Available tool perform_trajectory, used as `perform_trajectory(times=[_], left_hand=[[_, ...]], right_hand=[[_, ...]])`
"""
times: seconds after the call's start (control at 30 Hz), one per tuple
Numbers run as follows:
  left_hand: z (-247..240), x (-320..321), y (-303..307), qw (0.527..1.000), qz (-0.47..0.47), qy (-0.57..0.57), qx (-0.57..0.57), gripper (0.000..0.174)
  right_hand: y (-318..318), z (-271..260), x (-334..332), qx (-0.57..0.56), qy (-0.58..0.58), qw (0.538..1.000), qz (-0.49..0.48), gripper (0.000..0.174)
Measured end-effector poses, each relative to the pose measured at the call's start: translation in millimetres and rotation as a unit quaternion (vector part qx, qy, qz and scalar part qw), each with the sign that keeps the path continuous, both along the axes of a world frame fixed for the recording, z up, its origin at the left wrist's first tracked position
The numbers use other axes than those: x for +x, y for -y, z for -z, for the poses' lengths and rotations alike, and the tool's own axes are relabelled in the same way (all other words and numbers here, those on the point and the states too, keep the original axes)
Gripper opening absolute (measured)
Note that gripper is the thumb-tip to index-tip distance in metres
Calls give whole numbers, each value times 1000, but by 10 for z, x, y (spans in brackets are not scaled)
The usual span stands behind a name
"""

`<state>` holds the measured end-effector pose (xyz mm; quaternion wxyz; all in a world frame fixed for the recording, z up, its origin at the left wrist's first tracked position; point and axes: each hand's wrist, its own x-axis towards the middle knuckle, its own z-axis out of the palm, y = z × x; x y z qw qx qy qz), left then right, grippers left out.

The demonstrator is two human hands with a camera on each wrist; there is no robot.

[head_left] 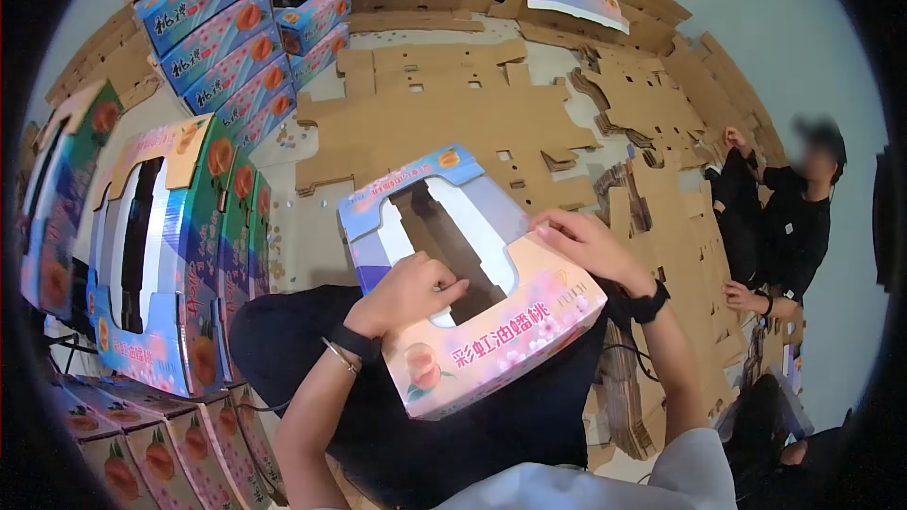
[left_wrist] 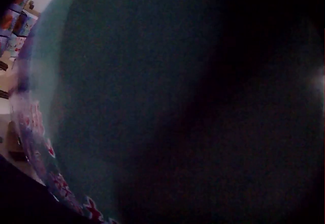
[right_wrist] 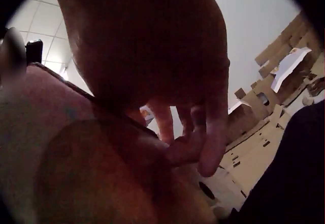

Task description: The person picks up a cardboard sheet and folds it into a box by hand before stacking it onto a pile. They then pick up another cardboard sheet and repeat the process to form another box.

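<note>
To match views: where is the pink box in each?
Head: box centre, left hand and right hand on it.
Left wrist: box likely the patterned strip, lower left; rest dark.
Right wrist: box left, under right hand.
Landmark: flat cardboard, head and right wrist only.

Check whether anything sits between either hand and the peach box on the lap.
Nothing visible does. The left hand grips the window-cutout edge of the peach box, and the right hand holds its far upper edge. Both touch the cardboard directly.
</note>
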<state>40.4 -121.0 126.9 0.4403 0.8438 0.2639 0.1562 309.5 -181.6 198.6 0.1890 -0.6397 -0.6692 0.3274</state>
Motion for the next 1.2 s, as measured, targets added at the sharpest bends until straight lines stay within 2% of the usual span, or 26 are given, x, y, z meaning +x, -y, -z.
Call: perform_trajectory(times=[0.13, 0.2, 0.23, 0.3, 0.33, 0.37, 0.43, 0.47, 0.53, 0.57, 0.67, 0.73, 0.77, 0.83, 0.97, 1.03, 1.07, 1.1, 1.17, 1.2], left_hand=[[38, 17, 22, 999, 22, -23, 27, 34], [122, -3, 2, 999, 6, 10, 38, 33], [147, -9, -35, 999, 13, 5, 38, 33], [170, -5, -144, 995, -62, 77, -31, 30], [138, 12, -186, 995, -57, 65, -49, 28], [165, 28, -217, 995, -58, 66, -49, 28], [258, 79, -250, 998, -19, 55, 0, 29], [289, 87, -258, 998, -17, 56, -1, 29], [320, 69, -255, 996, 17, 90, 22, 34], [346, 64, -244, 996, 17, 87, 21, 34], [365, 92, -240, 992, 42, 117, 16, 37], [335, 77, -215, 994, 38, 92, 44, 35], [308, 71, -188, 994, 40, 93, 42, 35], [165, 53, -154, 994, -2, 87, 70, 30], [-192, -40, -140, 991, -61, 85, 84, 26], [-191, -49, -112, 978, -98, 81, 164, 25], [-169, -35, -85, 979, -95, 81, 163, 25], [-134, -2, -65, 967, -130, 85, 201, 26], [-51, 16, -62, 952, -166, 90, 242, 27], [7, 16, -56, 946, -182, 81, 255, 28]], right_hand=[[-162, 98, -3, 25, 7, 999, -23, 34], [-187, 37, -42, -81, -14, 996, -26, 40], [-161, 51, -41, -80, -20, 996, -19, 40], [-99, 95, -15, -70, -150, 985, -43, 44], [-60, 61, -17, -93, -176, 979, -38, 43], [-59, 103, -11, -93, -176, 979, -39, 43], [-27, 189, 5, 3, -232, 971, -55, 42], [8, 176, 16, 4, -230, 972, -53, 42], [81, 85, -37, -76, -277, 957, 46, 41], [98, 78, -63, -76, -279, 956, 47, 41], [101, -17, -99, -5, -256, 966, 44, 39], [100, -182, -127, 3, -144, 989, 44, 38], [113, -280, -145, 2, -143, 989, 46, 38], [84, -464, -153, 55, -85, 994, 38, 36], [-51, -581, 34, 118, -48, 992, 12, 32], [-162, -672, 54, 240, 95, 960, -105, 30], [-205, -745, 23, 191, 129, 967, -105, 19], [-270, -725, 9, 191, 130, 967, -104, 19], [-410, -648, -45, 355, 248, 882, -185, 15], [-396, -633, -164, 314, 272, 889, -192, 19]])
